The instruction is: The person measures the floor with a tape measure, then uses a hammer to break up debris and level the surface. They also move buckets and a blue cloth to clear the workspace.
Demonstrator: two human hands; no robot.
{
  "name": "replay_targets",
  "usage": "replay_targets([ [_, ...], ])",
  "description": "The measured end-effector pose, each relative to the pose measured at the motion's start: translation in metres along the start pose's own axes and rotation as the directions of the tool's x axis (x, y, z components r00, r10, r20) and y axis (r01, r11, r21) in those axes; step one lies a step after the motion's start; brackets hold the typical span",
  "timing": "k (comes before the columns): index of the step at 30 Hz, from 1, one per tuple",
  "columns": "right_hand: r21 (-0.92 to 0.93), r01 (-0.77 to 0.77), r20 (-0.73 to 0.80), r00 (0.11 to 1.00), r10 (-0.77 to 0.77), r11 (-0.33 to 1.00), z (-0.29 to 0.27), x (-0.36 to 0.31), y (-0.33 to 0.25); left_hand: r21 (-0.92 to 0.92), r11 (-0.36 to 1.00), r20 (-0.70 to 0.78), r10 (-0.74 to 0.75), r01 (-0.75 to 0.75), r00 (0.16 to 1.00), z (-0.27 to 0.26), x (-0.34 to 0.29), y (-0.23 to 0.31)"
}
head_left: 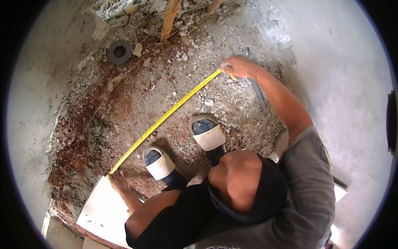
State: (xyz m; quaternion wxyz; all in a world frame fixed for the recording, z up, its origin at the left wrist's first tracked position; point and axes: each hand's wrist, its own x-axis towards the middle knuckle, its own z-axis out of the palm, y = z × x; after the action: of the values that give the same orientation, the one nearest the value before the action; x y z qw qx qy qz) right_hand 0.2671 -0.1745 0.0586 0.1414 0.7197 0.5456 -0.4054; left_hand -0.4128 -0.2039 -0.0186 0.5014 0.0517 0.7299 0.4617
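Observation:
A yellow tape measure [166, 115] is pulled out in a long, nearly straight line, running from lower left to upper right above rubble ground. My left hand [119, 181] pinches its near end at the top corner of a white board [101, 207]. At the far end my right hand [240, 67] is closed around the tape, and a small yellow part pokes out under the fingers. Whether the case sits inside that hand is hidden. Just beside the right hand lies a long dark grey object [258, 94], its kind unclear.
Rough ground [128, 103] holds broken stone and reddish soil. A grey ring-shaped object [119, 52] and a wooden post [170, 20] stand farther off, with a thin string nearby. Pale walls rise on both sides. My sandalled feet [161, 165] are below the tape.

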Motion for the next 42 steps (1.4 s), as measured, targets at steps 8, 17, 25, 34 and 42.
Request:
replay_targets([
  [8, -0.010, 0.008, -0.022, 1.000, -0.008, 1.000, 0.001, 0.002, 0.001, -0.001, 1.000, -0.003, 0.006, -0.006, 1.000, 0.002, -0.001, 0.002],
  [17, -0.108, 0.093, -0.006, 0.995, -0.095, 0.990, -0.005, -0.007, -0.009, -0.073, 0.997, -0.080, 0.005, -0.010, 0.997, 0.018, -0.013, 0.014],
  [25, 0.032, 0.417, -0.143, 0.901, -0.409, 0.908, 0.017, -0.060, -0.085, 0.158, 0.918, 0.619, 0.196, -0.364, 0.761, 0.208, -0.116, 0.078],
  [34, 0.814, 0.150, -0.345, 0.902, 0.259, 0.562, 0.067, -0.134, -0.027, 0.159, 0.182, 0.983, 0.060, -0.970, 0.173, 0.425, -0.202, 0.174],
  [42, 0.840, -0.007, -0.329, 0.789, 0.519, 0.543, 0.116, -0.170, 0.035, -0.020, 0.187, 0.999, -0.039, -0.982, -0.028, 0.541, -0.241, 0.129],
])
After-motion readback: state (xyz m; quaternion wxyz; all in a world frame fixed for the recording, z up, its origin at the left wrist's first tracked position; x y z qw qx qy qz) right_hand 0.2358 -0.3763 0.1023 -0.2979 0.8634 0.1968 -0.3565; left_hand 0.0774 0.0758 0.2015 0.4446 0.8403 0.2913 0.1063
